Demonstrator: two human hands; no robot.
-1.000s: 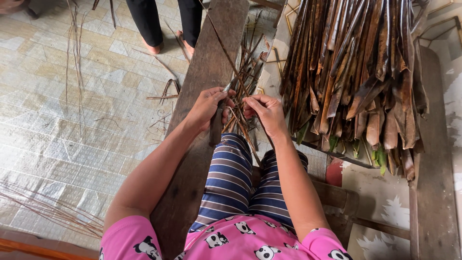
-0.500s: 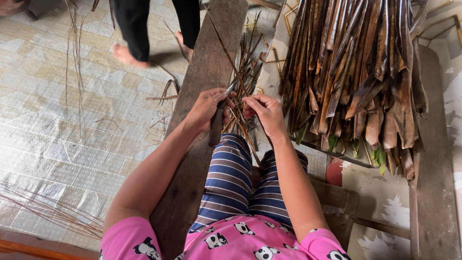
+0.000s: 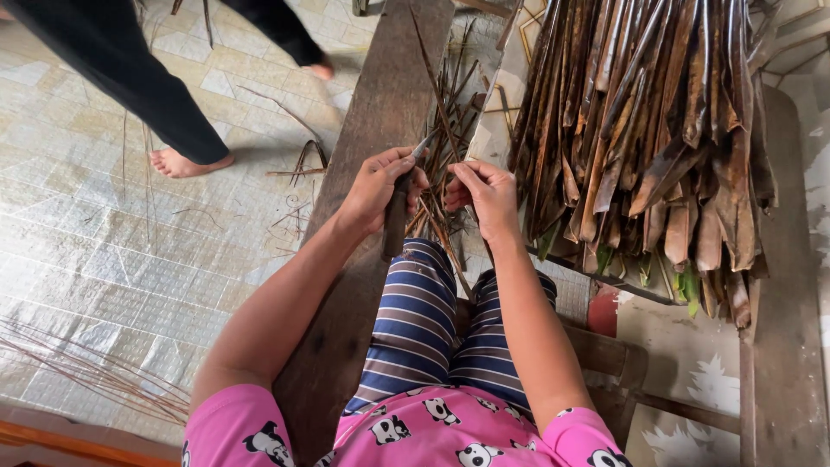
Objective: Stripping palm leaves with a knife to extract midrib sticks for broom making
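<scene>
A: What have the hands got?

B: The left hand (image 3: 378, 192) is wrapped around a knife (image 3: 399, 212), dark handle down in the fist, the pale blade poking out near the thumb. The right hand (image 3: 484, 195) is pinched on a thin brown strip (image 3: 435, 86), which runs up and away along the plank (image 3: 380, 112).

A: So both are closed?

B: Yes, each clamped on its own thing, and the two sit just beside each other, fingertips almost meeting above the person's knee.

A: Where is the strip, exactly?

B: Between the two hands at its near end, with the blade tip touching or almost touching it; I cannot tell which. Its far end slants over a heap of split strips (image 3: 450, 130) lying on the plank's right edge.

A: And around them?

B: A big bundle of dried brown leaf sheaths (image 3: 657, 130) lies to the right, on a wooden frame (image 3: 778, 346). Striped trousers (image 3: 415, 320) under the hands. On the tiled floor (image 3: 104, 233) to the left, another person's bare foot (image 3: 177, 163), and thin fibres (image 3: 78, 367) near the bottom corner
</scene>
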